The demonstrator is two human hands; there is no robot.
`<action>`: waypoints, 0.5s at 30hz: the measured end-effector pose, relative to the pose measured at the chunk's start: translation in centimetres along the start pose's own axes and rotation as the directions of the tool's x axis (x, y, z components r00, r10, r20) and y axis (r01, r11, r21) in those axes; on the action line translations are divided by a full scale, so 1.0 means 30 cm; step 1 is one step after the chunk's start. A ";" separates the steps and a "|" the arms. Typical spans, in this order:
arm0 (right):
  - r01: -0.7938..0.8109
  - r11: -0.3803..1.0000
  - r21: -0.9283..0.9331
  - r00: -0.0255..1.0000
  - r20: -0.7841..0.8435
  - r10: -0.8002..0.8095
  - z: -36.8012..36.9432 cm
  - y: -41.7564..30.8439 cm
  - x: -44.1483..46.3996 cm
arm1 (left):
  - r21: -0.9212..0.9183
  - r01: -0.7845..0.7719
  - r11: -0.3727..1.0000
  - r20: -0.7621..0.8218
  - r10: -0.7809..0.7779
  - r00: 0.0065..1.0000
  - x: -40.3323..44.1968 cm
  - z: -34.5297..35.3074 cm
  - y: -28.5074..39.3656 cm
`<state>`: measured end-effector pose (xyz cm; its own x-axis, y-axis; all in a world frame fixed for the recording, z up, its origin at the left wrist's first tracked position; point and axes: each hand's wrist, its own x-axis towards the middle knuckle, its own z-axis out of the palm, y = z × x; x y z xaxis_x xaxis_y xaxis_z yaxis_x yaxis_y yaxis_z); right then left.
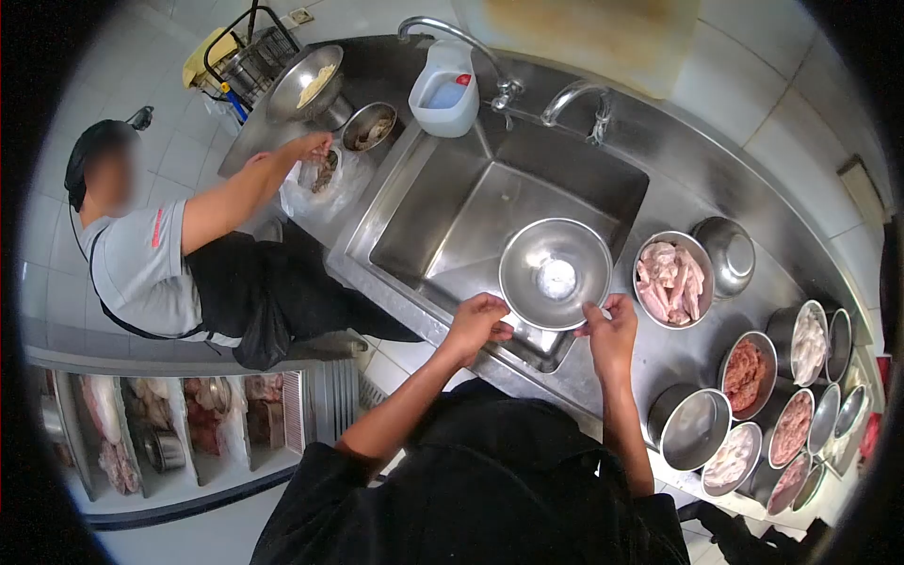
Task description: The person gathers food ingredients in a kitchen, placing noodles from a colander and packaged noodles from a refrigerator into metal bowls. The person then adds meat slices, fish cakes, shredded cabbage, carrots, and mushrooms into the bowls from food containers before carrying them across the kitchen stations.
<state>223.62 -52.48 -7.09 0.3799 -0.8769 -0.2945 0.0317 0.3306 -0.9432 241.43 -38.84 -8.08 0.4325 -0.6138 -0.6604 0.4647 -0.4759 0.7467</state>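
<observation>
A shiny round metal bowl (556, 268) is held over the front right part of the sink (443, 221), with no food visible inside it. At the bowl's right front rim, my right hand (610, 331) grips with the thumb over the edge. My left hand (477, 328) is closed at the left front rim, its fingers bent against the edge. Just right of the bowl stands a metal bowl of pale pink raw meat strips (671, 282). An overturned metal bowl (725, 256) sits behind that meat.
Several metal containers line the right counter, including minced meat (746, 374) and an open pot (695, 428). Faucets (576, 99) and a plastic jug (445, 94) stand behind the sink. At left, a co-worker (155, 254) reaches toward a plastic bag (330, 179). Below is a meat drawer (188, 433).
</observation>
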 end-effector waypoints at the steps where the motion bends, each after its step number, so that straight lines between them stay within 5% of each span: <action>1: -0.001 1.000 0.004 1.000 -0.001 0.001 -0.009 0.008 0.002 | -0.004 0.001 1.000 0.011 -0.001 1.000 0.005 0.005 -0.014; 6: -0.009 1.000 0.018 1.000 -0.025 0.009 -0.026 0.006 -0.008 | -0.040 0.024 0.999 0.045 -0.023 0.999 0.012 0.035 -0.022; 10: 0.003 0.999 0.039 0.999 -0.032 -0.002 -0.033 0.015 -0.014 | -0.248 -0.132 0.960 -0.115 0.107 0.988 0.086 0.004 0.083; 12: 0.017 0.998 0.066 0.999 -0.050 -0.013 -0.020 0.010 -0.024 | -0.181 -0.282 0.942 -0.217 0.241 0.946 0.177 -0.041 0.173; 15: 0.035 0.994 0.106 0.995 -0.101 -0.025 0.020 0.007 -0.034 | -0.324 -0.275 0.905 -0.176 0.228 0.958 0.280 -0.046 0.305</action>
<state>223.78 -51.31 -6.90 0.2841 -0.9155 -0.2850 0.1428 0.3343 -0.9316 250.40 -47.48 -6.89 0.6563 -0.5851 -0.4763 0.5519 -0.0582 0.8319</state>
